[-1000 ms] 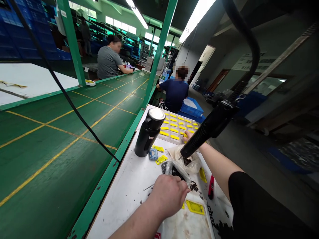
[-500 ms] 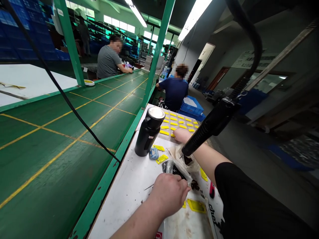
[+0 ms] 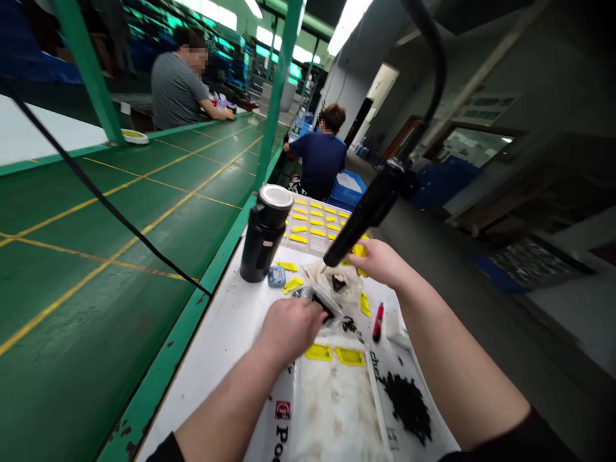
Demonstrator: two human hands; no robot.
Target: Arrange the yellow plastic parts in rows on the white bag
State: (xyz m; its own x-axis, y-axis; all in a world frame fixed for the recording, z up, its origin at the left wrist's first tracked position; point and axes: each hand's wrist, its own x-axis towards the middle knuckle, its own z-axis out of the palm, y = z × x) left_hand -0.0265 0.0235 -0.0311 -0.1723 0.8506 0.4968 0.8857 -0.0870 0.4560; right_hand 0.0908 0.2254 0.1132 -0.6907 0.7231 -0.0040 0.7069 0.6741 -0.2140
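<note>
Since the earlier frame, the right hand (image 3: 381, 262) has drawn back from the tray (image 3: 317, 246) to its near right corner, now showing a yellow piece (image 3: 359, 250) pinched in its fingers, while the left hand (image 3: 291, 327) stays beside the clear bag (image 3: 332, 300).

Nearest lies a white pad (image 3: 337, 410), smudged brown, with two yellow tags (image 3: 350, 356) at its far end. To its right, a black pile (image 3: 409, 407) spreads over the surface (image 3: 212, 366). Beyond that pile is a red cutter (image 3: 378, 322), with another yellow part near its left side (loose black bits lie further left).

The left fingers curl over the near edge of the clear bag, which contains black bits; whether they grip anything I cannot tell. Just behind is an open pale bag (image 3: 349, 282), with the tip of a hanging black driver (image 3: 359, 218) above it. Left of the bags are two more yellow parts, a small blue case (image 3: 276, 276) and an upright black bottle (image 3: 264, 237).

Farther off, the tray carries rows of yellow parts. A green belt (image 3: 158, 212) runs along the left; past the tray sits a person in dark blue (image 3: 318, 160) by a blue crate (image 3: 349, 191), and across the belt another in grey (image 3: 176, 90).
</note>
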